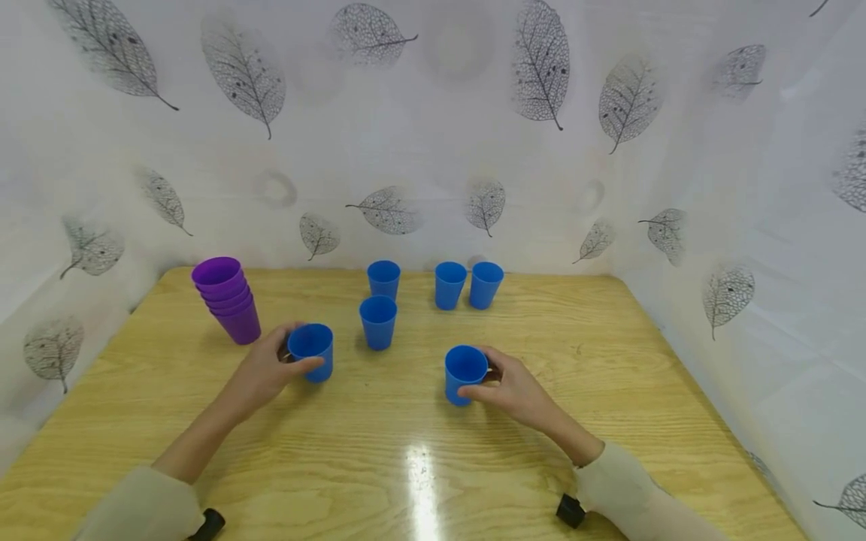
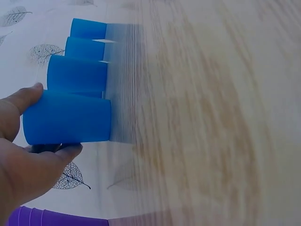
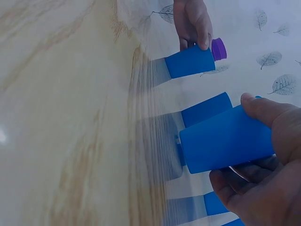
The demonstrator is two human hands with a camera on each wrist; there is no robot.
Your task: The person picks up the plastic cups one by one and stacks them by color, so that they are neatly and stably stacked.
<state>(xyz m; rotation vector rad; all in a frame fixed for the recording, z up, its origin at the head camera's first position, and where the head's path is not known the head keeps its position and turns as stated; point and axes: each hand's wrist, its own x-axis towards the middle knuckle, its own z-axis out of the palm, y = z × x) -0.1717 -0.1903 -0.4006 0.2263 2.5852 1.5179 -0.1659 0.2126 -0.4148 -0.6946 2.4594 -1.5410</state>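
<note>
My left hand (image 1: 268, 366) grips a blue plastic cup (image 1: 321, 366) from its left side, thumb in front. In the left wrist view that cup (image 2: 70, 117) is upright with its base at the tabletop. My right hand (image 1: 516, 391) grips another blue cup (image 1: 460, 389) from the right, thumb across the near side. The right wrist view shows this second cup (image 3: 225, 141) with its base seemingly a little off the table. Both cups have their mouths up. A nested stack of purple cups (image 1: 240, 315) stands just beyond my left hand.
More blue cups stand upright on the wooden table (image 1: 352, 458): one (image 1: 378, 324) near the middle, one (image 1: 384, 278) behind it, and a pair, a left cup (image 1: 449, 287) and a right cup (image 1: 485, 287), at the back. A leaf-patterned white curtain (image 1: 419, 135) hangs behind and beside the table.
</note>
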